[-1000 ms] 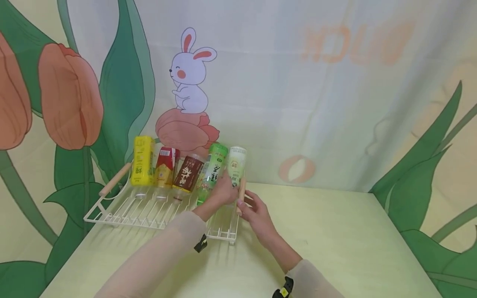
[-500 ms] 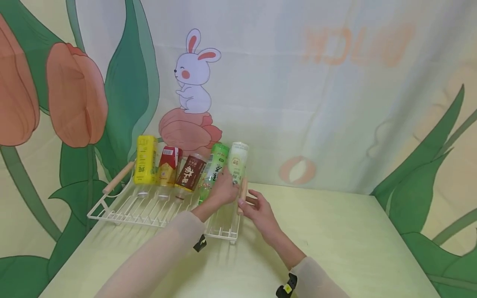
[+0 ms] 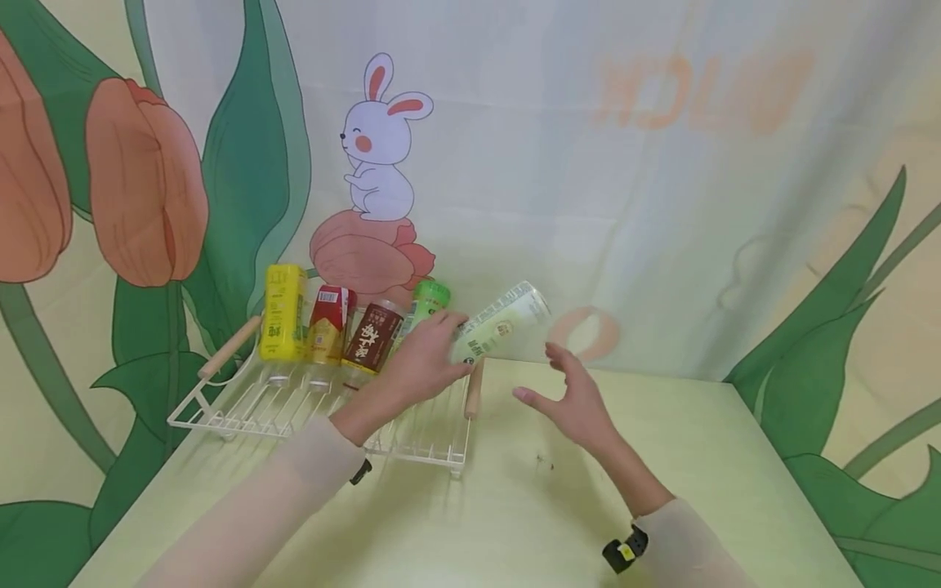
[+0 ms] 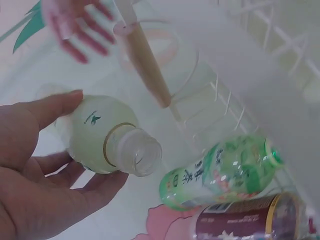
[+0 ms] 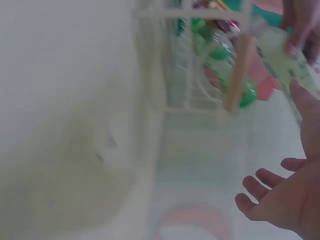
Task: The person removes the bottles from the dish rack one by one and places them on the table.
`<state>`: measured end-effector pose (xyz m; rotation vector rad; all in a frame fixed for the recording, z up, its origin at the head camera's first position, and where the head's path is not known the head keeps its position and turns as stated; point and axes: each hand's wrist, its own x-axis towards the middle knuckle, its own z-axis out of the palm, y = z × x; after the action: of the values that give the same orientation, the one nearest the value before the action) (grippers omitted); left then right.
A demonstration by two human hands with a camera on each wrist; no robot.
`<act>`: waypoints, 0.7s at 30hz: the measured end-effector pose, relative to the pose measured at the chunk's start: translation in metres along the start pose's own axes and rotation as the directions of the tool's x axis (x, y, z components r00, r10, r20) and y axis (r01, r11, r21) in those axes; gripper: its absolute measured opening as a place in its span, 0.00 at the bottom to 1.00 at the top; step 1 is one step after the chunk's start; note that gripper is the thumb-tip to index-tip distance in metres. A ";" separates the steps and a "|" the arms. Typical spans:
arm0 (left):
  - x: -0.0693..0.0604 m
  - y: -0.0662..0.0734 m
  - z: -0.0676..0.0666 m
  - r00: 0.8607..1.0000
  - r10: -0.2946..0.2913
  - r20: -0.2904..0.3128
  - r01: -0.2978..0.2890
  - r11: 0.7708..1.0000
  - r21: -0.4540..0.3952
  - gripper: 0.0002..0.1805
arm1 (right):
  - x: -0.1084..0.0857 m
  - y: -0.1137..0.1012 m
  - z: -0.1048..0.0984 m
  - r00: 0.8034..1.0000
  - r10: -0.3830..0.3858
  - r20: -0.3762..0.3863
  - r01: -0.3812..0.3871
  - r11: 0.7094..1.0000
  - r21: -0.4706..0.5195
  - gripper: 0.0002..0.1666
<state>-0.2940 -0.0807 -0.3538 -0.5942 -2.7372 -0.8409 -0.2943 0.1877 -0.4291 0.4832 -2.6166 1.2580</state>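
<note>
A pale green-and-white plastic bottle (image 3: 506, 321) is tilted above the right end of the white wire rack (image 3: 422, 457). My left hand (image 3: 417, 363) grips it with thumb and fingers around its body. Its open, capless mouth shows in the left wrist view, where the bottle (image 4: 102, 130) points towards the camera. To the right, my right hand (image 3: 577, 400) hangs with fingers spread, apart from the bottle and holding nothing. A green tea bottle (image 3: 426, 302) lies in the rack, partly hidden by my left hand. Beside it rests a brown-labelled bottle (image 3: 372, 335).
Further left in the rack lie a red-and-gold bottle (image 3: 329, 327) and a yellow bottle (image 3: 283, 314). Wooden handles stand at the rack's right (image 3: 474, 392) and left ends. The pale green table (image 3: 662, 482) extends rightwards, with a printed curtain (image 3: 662, 229) behind.
My left hand has lifted the pale bottle from the rack's right end and tilted it rightwards. My right hand has let go of the right wooden handle and moved right.
</note>
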 end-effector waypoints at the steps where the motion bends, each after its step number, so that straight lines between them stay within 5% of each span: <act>1: -0.001 0.000 -0.002 1.000 0.017 0.004 -0.017 1.000 0.004 0.39 | 0.002 -0.004 -0.011 1.000 -0.018 -0.015 0.017 0.999 -0.048 0.59; 6: -0.003 0.002 -0.004 0.994 0.104 0.020 -0.105 0.993 0.056 0.36 | 0.009 -0.033 -0.052 0.982 -0.179 -0.066 0.155 0.951 -0.267 0.63; 12: -0.004 0.014 -0.004 0.979 0.192 0.063 -0.198 0.973 0.121 0.34 | 0.013 -0.061 -0.060 0.908 -0.419 0.026 0.373 0.777 -0.508 0.60; 16: -0.005 0.022 -0.004 0.960 0.258 0.108 -0.275 0.939 0.204 0.34 | 0.014 -0.070 -0.049 0.878 -0.452 0.159 0.456 0.685 -0.568 0.52; 21: -0.010 0.029 -0.004 0.937 0.309 0.162 -0.343 0.897 0.278 0.36 | 0.012 -0.072 -0.038 0.853 -0.468 0.229 0.508 0.648 -0.567 0.42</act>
<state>-0.2722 -0.0637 -0.3396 -1.0221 -2.6729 -0.3076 -0.2776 0.1731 -0.3502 1.0114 -2.4725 0.1913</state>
